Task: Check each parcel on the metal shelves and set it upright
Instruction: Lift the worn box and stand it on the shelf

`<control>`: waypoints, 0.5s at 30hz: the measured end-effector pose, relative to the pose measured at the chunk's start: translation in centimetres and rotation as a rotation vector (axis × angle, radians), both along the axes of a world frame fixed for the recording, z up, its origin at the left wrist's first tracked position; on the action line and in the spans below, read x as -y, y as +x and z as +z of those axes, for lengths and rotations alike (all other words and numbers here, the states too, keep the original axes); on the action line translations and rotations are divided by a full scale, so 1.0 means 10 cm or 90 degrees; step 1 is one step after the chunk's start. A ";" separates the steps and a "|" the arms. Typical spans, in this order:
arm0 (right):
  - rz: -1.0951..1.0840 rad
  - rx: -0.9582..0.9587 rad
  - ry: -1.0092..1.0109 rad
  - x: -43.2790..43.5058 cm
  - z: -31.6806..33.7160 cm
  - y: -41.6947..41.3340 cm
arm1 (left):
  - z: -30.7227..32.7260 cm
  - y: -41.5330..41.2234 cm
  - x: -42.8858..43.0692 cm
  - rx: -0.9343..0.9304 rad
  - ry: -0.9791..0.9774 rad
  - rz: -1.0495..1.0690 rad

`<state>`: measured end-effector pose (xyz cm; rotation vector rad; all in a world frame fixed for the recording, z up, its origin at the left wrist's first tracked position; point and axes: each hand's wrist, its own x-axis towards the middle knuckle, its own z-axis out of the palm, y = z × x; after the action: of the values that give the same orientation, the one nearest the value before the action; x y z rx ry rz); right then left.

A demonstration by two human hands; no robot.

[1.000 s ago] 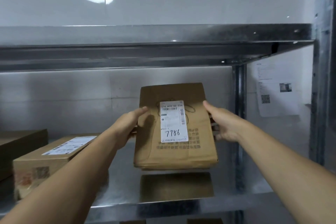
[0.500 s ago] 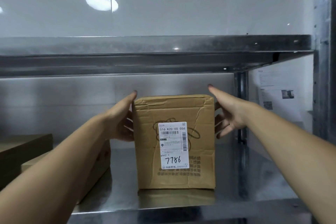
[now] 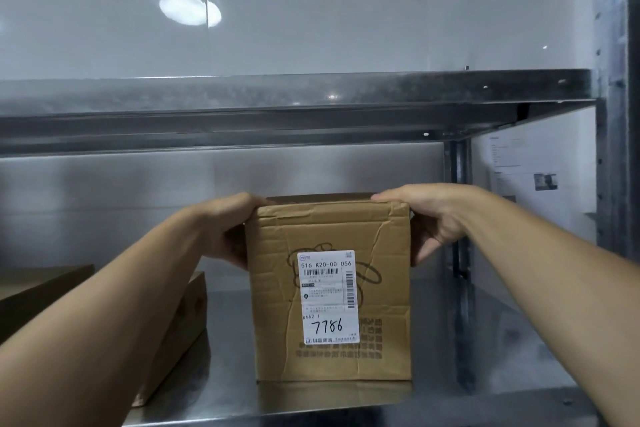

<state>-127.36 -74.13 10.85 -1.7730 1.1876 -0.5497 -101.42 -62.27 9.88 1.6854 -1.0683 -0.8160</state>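
A creased brown cardboard parcel [image 3: 377,291] stands upright on the metal shelf [image 3: 485,367], its white label reading 7786 facing me. My left hand [image 3: 225,229] grips its upper left corner, fingers curled over the top edge. At the upper right corner my right hand [image 3: 433,218] holds it the same way, fingers over the top and thumb down the side. The fingertips behind the parcel are hidden.
A flat cardboard box [image 3: 183,333] lies to the left, partly behind my left forearm, and another box [image 3: 38,291] sits at the far left. The upper shelf [image 3: 294,94] runs close overhead. An upright post [image 3: 460,253] stands right of the parcel.
The parcel went from tilted back in my hands to standing upright on the shelf. My hands then moved from its sides to gripping its top corners.
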 end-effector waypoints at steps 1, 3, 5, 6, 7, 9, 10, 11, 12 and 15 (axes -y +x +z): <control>0.005 -0.001 0.000 0.00 0.00 0.00 | 0.00 -0.01 0.00 0.003 0.000 0.003; 0.013 0.001 0.000 0.00 0.00 0.00 | 0.00 -0.03 -0.01 0.009 -0.001 0.005; 0.013 0.007 0.003 0.01 0.00 0.01 | 0.00 -0.05 -0.02 0.019 -0.004 0.005; 0.013 0.009 0.002 0.00 0.00 0.00 | -0.01 -0.05 -0.02 0.022 -0.004 0.005; 0.010 0.013 0.000 -0.01 -0.01 0.00 | -0.01 -0.06 -0.03 0.025 -0.003 0.005; 0.002 0.027 -0.006 -0.03 -0.02 -0.02 | -0.01 -0.08 -0.06 0.028 -0.006 0.014; -0.005 0.038 -0.011 -0.02 -0.02 -0.02 | 0.00 -0.07 -0.08 0.027 -0.012 0.021; -0.013 0.048 -0.015 -0.02 -0.02 -0.03 | 0.00 -0.07 -0.10 0.027 -0.016 0.029; -0.021 0.055 -0.018 -0.01 -0.02 -0.04 | 0.01 -0.05 -0.11 0.031 -0.022 0.038; -0.017 0.077 -0.018 -0.04 0.02 -0.08 | 0.01 -0.01 -0.10 0.041 -0.077 0.031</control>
<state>-128.18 -73.77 11.07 -1.7237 1.1256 -0.6831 -101.54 -61.32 10.00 1.6379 -1.0949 -0.6562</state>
